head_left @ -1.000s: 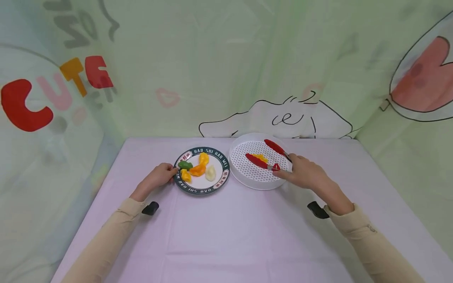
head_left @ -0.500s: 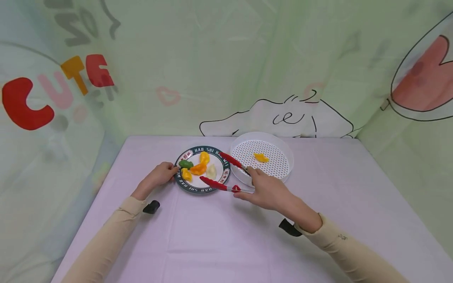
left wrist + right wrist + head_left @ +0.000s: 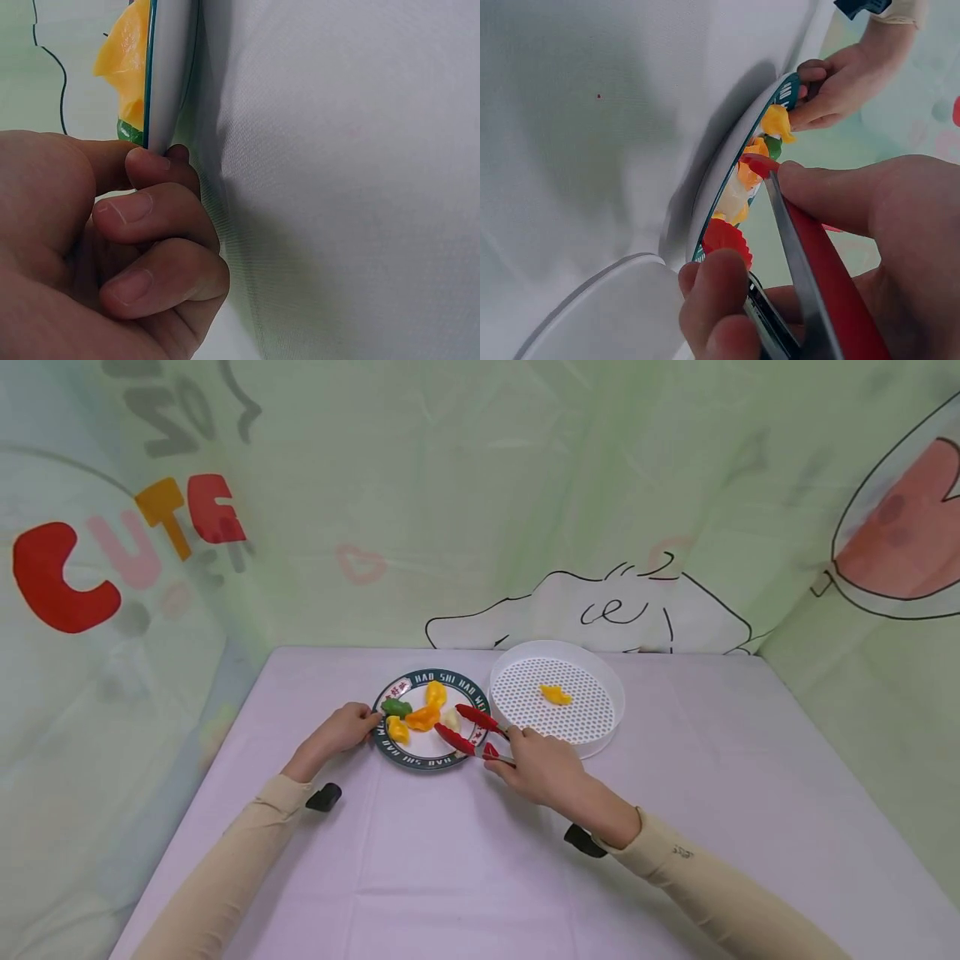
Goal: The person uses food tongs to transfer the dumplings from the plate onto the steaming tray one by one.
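My left hand (image 3: 343, 729) pinches the left rim of a round plate (image 3: 420, 762) with a dark green lettered border. In the left wrist view, the other fingers of that hand curl below the rim. On the plate lie a green dumpling (image 3: 396, 707), an orange dumpling (image 3: 423, 718), two yellow dumplings (image 3: 398, 730) and a white dumpling (image 3: 451, 719). My right hand (image 3: 546, 768) grips red-tipped metal tongs (image 3: 829, 277). The tong tips are spread over the plate's right side, on either side of the white dumpling, partly covering it in the head view.
Right of the plate, close beside it, stands a round white steamer tray (image 3: 617, 714) with a perforated bottom. A yellow dumpling (image 3: 556, 695) lies in it. The purple-white tablecloth (image 3: 450, 860) extends in front, and a printed curtain (image 3: 480, 485) hangs behind the table.
My right hand has moved the tongs left from over the steamer tray to the plate, and their tips have drawn closer together around the white dumpling. My left hand stays at the plate's rim.
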Action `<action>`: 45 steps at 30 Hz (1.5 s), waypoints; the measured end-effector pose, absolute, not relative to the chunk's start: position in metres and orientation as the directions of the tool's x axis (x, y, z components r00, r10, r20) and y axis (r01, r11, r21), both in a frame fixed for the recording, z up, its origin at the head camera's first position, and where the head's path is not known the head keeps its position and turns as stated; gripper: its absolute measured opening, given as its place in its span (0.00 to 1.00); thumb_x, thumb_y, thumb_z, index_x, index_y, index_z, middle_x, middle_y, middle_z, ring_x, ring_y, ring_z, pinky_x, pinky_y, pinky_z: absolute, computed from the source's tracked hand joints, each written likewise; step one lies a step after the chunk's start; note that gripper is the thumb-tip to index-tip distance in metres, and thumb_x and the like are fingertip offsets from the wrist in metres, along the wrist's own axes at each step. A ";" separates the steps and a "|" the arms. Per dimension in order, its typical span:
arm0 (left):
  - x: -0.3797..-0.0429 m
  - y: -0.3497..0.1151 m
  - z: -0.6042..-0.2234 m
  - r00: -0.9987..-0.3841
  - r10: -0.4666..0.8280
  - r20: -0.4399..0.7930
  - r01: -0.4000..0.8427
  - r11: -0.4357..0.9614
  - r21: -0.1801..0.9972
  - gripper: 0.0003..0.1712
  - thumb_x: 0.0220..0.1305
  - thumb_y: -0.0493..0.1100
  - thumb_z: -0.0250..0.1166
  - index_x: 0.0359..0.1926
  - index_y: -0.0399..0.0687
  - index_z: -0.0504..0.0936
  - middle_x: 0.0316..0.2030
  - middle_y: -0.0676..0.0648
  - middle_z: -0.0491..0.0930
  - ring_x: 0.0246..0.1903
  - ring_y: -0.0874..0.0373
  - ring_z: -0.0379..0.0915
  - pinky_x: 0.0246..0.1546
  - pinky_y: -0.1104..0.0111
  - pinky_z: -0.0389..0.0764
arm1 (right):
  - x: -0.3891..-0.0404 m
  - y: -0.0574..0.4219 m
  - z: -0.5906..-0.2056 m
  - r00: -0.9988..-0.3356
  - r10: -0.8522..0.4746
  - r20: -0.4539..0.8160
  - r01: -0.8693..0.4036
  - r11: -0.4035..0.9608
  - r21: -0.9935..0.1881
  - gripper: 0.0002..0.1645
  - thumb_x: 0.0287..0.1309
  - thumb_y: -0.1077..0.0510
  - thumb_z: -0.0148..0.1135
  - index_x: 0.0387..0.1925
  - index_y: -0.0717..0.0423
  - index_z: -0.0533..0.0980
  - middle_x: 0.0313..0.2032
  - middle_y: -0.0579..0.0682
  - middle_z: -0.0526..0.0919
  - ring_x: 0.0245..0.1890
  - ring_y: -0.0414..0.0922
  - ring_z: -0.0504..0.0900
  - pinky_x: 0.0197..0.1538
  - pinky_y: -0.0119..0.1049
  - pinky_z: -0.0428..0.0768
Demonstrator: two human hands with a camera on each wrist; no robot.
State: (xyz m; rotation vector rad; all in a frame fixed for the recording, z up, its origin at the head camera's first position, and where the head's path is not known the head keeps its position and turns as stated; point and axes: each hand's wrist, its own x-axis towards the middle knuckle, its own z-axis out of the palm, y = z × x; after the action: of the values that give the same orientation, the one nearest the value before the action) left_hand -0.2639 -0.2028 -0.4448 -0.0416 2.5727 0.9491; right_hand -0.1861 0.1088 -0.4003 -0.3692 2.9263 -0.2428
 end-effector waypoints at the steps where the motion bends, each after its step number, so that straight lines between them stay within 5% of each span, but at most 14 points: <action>1: -0.264 -0.203 -0.445 -0.921 0.109 -0.374 -0.160 0.769 0.618 0.17 0.78 0.48 0.50 0.38 0.40 0.76 0.25 0.48 0.71 0.26 0.57 0.66 0.26 0.70 0.66 | -0.186 0.109 -0.400 -0.953 -0.258 -0.157 -0.228 0.955 -0.190 0.41 0.57 0.36 0.68 0.61 0.60 0.73 0.48 0.57 0.84 0.33 0.48 0.77 0.29 0.34 0.78; 19: -0.267 -0.204 -0.448 -0.918 0.113 -0.381 -0.155 0.781 0.604 0.18 0.78 0.50 0.50 0.38 0.41 0.75 0.25 0.48 0.71 0.26 0.57 0.66 0.26 0.70 0.67 | -0.189 0.113 -0.399 -0.947 -0.308 -0.091 -0.279 0.929 -0.241 0.30 0.60 0.40 0.67 0.55 0.54 0.77 0.33 0.48 0.82 0.25 0.44 0.74 0.26 0.33 0.70; 30: -0.266 -0.205 -0.448 -0.919 0.119 -0.376 -0.150 0.777 0.611 0.18 0.78 0.50 0.50 0.38 0.41 0.75 0.24 0.48 0.71 0.25 0.57 0.66 0.26 0.70 0.67 | -0.186 0.117 -0.395 -0.943 -0.319 -0.099 -0.282 0.919 -0.275 0.30 0.62 0.41 0.66 0.57 0.55 0.76 0.38 0.51 0.84 0.29 0.44 0.75 0.29 0.33 0.72; 38: -0.266 -0.205 -0.448 -0.919 0.123 -0.373 -0.147 0.773 0.617 0.18 0.78 0.50 0.50 0.39 0.40 0.76 0.25 0.48 0.71 0.26 0.57 0.66 0.26 0.70 0.67 | -0.184 0.138 -0.375 -0.943 -0.334 -0.019 -0.308 0.889 -0.340 0.29 0.63 0.41 0.65 0.55 0.57 0.77 0.32 0.48 0.83 0.26 0.42 0.74 0.26 0.32 0.70; 45: -0.266 -0.205 -0.448 -0.914 0.120 -0.387 -0.160 0.770 0.618 0.18 0.78 0.50 0.50 0.39 0.40 0.75 0.24 0.49 0.70 0.26 0.57 0.66 0.26 0.71 0.67 | -0.189 0.176 -0.357 -0.967 -0.254 0.030 -0.249 0.906 -0.343 0.32 0.65 0.43 0.63 0.58 0.63 0.75 0.39 0.56 0.86 0.28 0.46 0.76 0.27 0.34 0.73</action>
State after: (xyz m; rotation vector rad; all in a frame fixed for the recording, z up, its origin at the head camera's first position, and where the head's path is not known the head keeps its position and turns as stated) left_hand -0.2663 -0.2049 -0.4481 -0.0308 2.5564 0.9441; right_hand -0.1892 0.1759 -0.3573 -0.4023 3.0515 -0.5455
